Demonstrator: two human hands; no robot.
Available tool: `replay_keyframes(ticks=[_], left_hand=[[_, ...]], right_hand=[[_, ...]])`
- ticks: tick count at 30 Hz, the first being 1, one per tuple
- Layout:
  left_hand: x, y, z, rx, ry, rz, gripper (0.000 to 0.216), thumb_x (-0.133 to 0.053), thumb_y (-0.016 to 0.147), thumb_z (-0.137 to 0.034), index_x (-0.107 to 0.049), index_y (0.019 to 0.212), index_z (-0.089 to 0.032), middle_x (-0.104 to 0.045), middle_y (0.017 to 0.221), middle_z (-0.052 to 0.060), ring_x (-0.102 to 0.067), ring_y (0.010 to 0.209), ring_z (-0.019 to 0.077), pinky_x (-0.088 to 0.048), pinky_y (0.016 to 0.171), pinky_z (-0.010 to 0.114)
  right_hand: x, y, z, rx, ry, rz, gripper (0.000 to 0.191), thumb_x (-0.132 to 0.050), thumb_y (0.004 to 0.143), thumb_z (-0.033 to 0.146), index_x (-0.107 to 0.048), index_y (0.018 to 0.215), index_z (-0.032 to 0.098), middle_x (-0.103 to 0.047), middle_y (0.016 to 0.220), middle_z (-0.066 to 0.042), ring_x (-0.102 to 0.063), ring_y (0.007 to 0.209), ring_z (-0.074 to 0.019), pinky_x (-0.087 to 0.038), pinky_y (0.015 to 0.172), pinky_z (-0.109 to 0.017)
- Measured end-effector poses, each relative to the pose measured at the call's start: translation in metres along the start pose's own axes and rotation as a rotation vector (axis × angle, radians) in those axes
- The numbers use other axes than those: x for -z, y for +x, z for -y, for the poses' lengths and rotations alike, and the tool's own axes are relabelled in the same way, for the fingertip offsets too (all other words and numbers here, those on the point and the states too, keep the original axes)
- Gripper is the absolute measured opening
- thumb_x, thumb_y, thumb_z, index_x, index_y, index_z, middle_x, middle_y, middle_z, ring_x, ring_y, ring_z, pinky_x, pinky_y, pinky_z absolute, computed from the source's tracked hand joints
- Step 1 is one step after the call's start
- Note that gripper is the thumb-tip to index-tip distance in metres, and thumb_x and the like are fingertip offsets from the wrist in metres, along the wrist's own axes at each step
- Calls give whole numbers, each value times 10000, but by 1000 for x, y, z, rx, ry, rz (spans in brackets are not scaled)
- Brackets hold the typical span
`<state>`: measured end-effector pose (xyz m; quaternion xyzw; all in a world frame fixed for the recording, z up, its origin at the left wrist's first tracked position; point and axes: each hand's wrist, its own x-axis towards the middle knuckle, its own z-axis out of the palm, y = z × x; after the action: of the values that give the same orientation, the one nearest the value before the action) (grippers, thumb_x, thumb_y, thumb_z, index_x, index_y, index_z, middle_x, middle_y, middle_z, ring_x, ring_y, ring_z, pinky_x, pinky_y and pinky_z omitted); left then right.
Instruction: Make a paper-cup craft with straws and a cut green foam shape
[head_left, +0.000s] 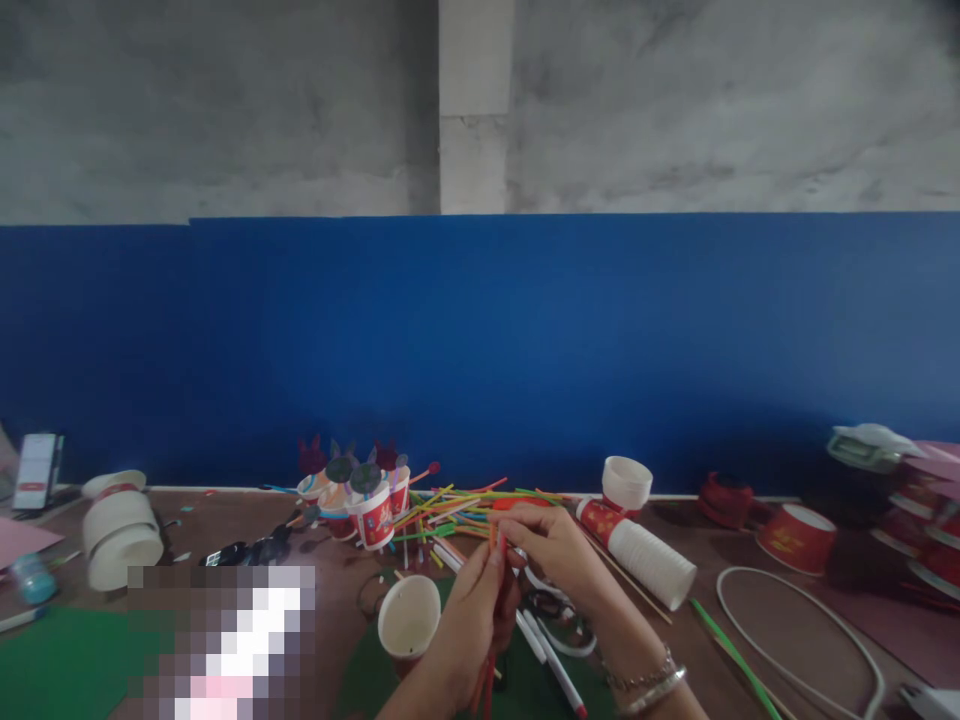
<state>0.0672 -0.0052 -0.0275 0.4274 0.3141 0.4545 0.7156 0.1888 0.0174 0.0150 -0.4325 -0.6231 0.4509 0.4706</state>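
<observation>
Brown table (787, 640) under two hands (466, 600) (559, 550)

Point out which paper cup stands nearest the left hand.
The mouth-up paper cup just left of the left hand. It alone stands this close; the decorated cups are farther back, and the cup stack lies beyond the right hand.

The left hand (466, 598) was curled, with its thumb (493, 568) pointing up. The right hand (551, 545) was bent, its fingertips pinched near that thumb. Both arms (626, 630) reached up from below.
</observation>
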Motion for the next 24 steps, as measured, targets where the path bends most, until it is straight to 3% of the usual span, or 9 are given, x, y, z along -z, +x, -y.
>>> replay_keyframes(ticks=[4, 10, 15, 20, 24], left_hand=[[-1, -2, -1, 18, 39, 13, 554, -572, 668, -715, -475, 885, -215, -353, 459, -118, -182, 315, 28, -91, 292, 157], [1, -3, -1, -34, 87, 37, 512, -525, 702, -719, -443, 777, -219, -338, 468, -115, -192, 309, 31, -151, 282, 152], [1, -8, -6, -15, 110, 63, 495, -534, 716, -699, -433, 764, -216, -343, 475, -115, -176, 316, 21, -154, 286, 139], [5, -6, -6, -26, 128, 119, 484, -538, 725, -685, -435, 757, -213, -373, 467, -104, -263, 322, 39, -282, 302, 155], [5, -2, -3, -105, 214, 23, 498, -521, 731, -689, -465, 731, -194, -441, 451, -73, -369, 343, 68, -328, 343, 182]], right_hand=[[-1, 0, -1, -43, 2, 16, 337, -633, 731, 429, -742, 825, 125, -502, 534, 25, -366, 449, -69, -323, 450, -213], [0, -1, 3, 84, -114, 28, 265, -594, 786, 360, -737, 808, 138, -591, 615, -14, -503, 522, -103, -412, 533, -234], [2, -2, 4, -94, 158, 115, 343, -667, 726, 404, -696, 935, 134, -594, 516, 18, -509, 442, -97, -402, 484, -220], [0, -3, 2, -88, 177, 147, 305, -636, 769, 405, -672, 659, 123, -585, 480, 6, -510, 447, -89, -371, 473, -203], [-4, -4, 1, -56, 39, 85, 313, -620, 779, 415, -664, 635, 140, -563, 464, 18, -499, 428, -93, -358, 454, -207]])
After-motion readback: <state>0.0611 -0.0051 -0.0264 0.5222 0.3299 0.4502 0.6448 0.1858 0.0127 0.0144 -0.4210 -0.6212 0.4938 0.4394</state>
